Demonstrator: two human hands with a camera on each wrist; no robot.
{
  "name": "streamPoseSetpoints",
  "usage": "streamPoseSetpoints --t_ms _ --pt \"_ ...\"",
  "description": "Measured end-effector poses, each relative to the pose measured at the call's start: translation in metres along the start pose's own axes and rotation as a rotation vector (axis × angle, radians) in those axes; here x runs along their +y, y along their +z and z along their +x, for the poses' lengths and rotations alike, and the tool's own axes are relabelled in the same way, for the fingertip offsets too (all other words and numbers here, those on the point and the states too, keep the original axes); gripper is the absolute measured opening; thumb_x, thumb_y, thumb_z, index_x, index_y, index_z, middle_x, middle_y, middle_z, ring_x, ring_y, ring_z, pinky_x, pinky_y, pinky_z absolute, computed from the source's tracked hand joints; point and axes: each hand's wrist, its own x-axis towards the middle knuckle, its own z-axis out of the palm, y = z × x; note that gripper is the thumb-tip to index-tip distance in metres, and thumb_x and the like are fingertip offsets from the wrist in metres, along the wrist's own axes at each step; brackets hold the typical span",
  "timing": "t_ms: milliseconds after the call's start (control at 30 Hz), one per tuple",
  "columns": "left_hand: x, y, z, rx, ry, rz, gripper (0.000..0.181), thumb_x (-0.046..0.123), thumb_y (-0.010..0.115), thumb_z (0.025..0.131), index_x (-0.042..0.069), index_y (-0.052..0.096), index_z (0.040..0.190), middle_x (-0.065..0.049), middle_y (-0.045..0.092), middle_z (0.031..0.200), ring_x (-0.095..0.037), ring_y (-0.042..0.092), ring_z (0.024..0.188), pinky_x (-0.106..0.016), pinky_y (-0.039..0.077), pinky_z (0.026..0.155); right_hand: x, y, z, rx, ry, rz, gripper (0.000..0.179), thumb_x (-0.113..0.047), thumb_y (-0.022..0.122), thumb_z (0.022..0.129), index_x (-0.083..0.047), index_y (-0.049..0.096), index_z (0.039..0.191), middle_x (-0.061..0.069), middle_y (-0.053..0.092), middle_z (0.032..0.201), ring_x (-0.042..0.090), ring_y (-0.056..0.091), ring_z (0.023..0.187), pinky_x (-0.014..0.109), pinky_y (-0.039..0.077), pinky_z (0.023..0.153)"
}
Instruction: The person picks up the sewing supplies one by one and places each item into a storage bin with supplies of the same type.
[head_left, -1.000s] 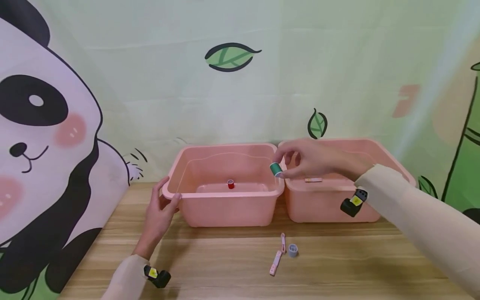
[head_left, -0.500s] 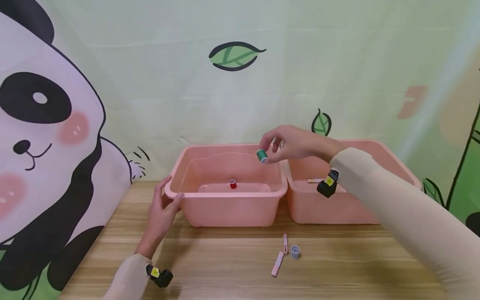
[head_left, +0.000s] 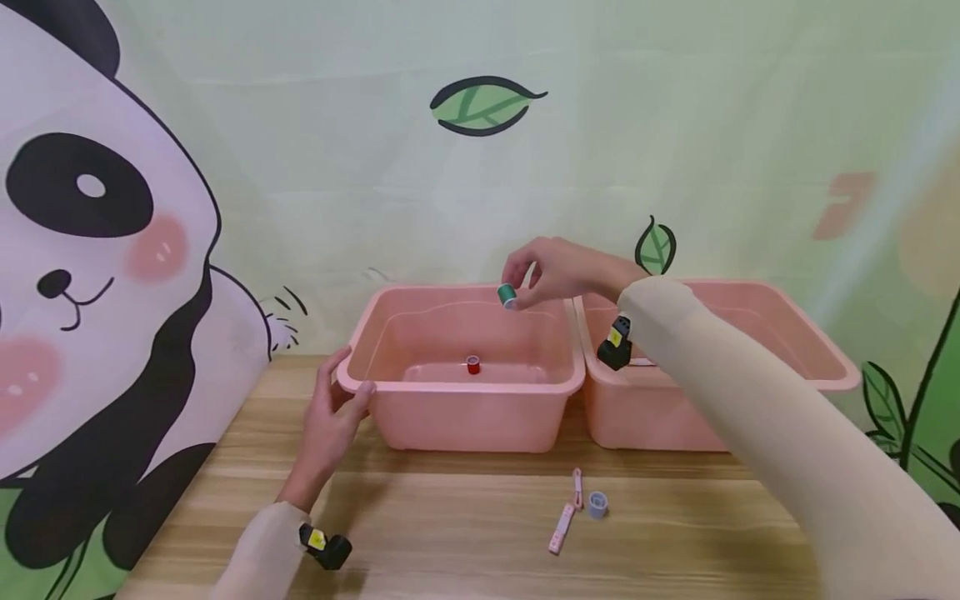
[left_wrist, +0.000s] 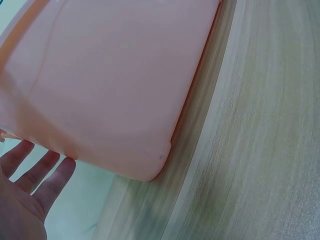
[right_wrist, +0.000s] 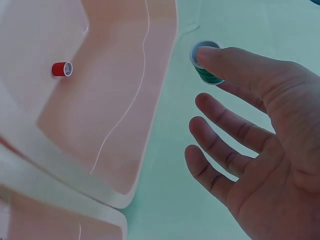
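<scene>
We're pinching the green spool (head_left: 507, 296) (kinda tilted) in our right grip (head_left: 555, 268), above and right of the red spool (head_left: 473, 365); left grip (head_left: 333, 421) holds the left bin (head_left: 465, 417).

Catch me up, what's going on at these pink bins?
A person's right hand pinches a green spool, held up clear of the left pink bin. The left hand holds that bin at its near left corner. A red spool already lies inside it. The right pink bin stands alongside, partly hidden by the right sleeve. On the table in front lie a pale blue-gray spool and two small pink pieces.
</scene>
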Motion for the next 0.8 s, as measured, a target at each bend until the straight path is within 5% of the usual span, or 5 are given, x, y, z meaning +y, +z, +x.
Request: streamPoseSetpoints --t_ms 167,800 --pt "-0.002 -0.001 0.002 0.006 0.009 0.001 0.065 0.037 0.064 0.103 0.039 0.03 0.158 -0.007 0.042 0.157 -0.03 0.056 0.123 -0.036 0.06 0.09 0.001 0.004 0.015 0.014 0.037 -0.005 0.018 -0.027 0.081 0.09 -0.02 0.075 0.106 0.004 0.067 0.115 0.029 0.059 0.111 0.041 0.058 0.09" --pt "-0.005 -0.002 0.002 0.01 0.054 -0.011 0.064 0.032 0.065 0.103 0.037 0.031 0.158 -0.009 0.045 0.156 -0.031 0.057 0.118 -0.042 0.06 0.089 0.014 0.024 0.049 0.047 0.072 0.026 0.022 -0.025 0.081 0.09 -0.018 0.073 0.109 0.007 0.065 0.118 0.027 0.057 0.112 0.04 0.058 0.091"
